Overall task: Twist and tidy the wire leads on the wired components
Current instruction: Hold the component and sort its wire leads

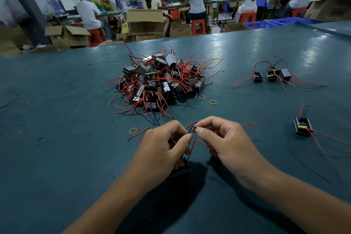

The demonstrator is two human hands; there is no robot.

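Grip: left hand (167, 144) and right hand (220, 138) both pinch thin wire leads (191, 129), one black, others red | small black component (179, 169) with yellow part hangs under left hand, near table (57, 138) | tangled pile (159, 80) lies beyond.

— What colour is the table (57, 157)?
— Dark teal, plain. The pile of components (159, 80) is black and silver, bristling with red leads (a few black ones too).
— And the rubber bands (213, 102)?
— Yellow. The stools (198, 27) behind are orange-red, the crates (266, 24) blue, the boxes (145, 21) brown cardboard
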